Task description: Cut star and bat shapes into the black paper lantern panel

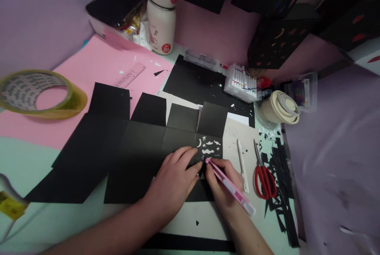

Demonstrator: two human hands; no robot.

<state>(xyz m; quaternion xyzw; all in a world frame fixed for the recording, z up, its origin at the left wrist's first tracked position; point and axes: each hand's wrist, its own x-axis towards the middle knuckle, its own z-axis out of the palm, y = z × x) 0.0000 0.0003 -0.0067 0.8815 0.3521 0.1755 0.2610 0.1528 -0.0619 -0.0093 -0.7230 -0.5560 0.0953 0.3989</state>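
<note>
A black paper box template [142,140] lies flat, with several flaps along its far edge. Cut-out moon, star and cloud shapes show pale in its right-hand panel. My left hand [175,176] rests on the black paper just left of these shapes, fingers spread and thumb side toward the cutting spot. In my right hand [222,184] is a pink craft knife [228,184], gripped like a pen. Its tip meets the paper at the lower part of the shapes, close to my left fingertips. The blade itself is hidden.
Red-handled scissors [265,182], a white pen [242,164] and black paper scraps [280,184] lie to the right. A tape roll [74,97] sits at the left. A white bottle [161,21], a pink ruler [130,75], a marker case [242,83] and a lidded cup [277,108] stand farther back.
</note>
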